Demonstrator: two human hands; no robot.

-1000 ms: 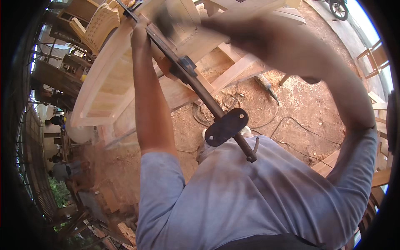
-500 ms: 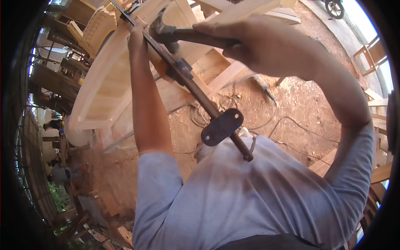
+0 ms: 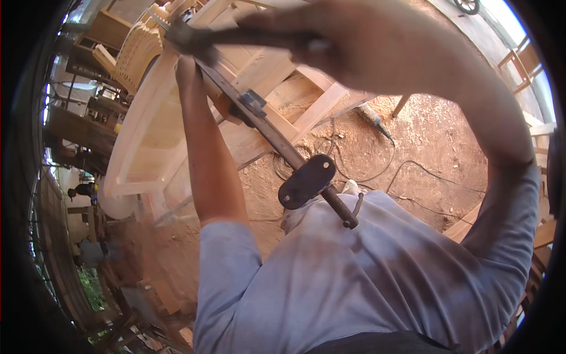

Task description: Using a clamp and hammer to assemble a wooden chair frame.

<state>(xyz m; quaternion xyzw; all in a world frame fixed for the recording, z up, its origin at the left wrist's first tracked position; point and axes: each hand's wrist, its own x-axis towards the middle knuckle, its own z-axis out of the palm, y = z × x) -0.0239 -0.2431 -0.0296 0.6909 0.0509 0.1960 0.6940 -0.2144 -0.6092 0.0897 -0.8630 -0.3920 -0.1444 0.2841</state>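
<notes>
In my right hand (image 3: pixel 339 41), raised at the top, is a hammer (image 3: pixel 253 38), its fingers closed round the handle. The hammer's head is blurred and overlaps the far part of a long metal bar clamp (image 3: pixel 280 140). My left hand (image 3: pixel 186 72) is closed on the bar just below the hammer head, its fingers partly hidden. The clamp slants toward my body, with a dark oval plate and a threaded screw with a bent handle at its near end. Beneath and beside it lies a pale wooden frame with panels (image 3: pixel 144 168).
A power tool (image 3: pixel 372 117) and its looping cable (image 3: pixel 424 172) lie on the dusty brown floor. Carved wooden work (image 3: pixel 140 50) stands at the far left. A wheel (image 3: pixel 467 5) shows at the top right, a wooden chair frame (image 3: pixel 519 68) below it. Another person (image 3: pixel 84 190) is at the left edge.
My right hand has swung the hammer up and left, bringing its head from beside the bar to over its far part. My left hand stays by the bar; the view has shifted slightly.
</notes>
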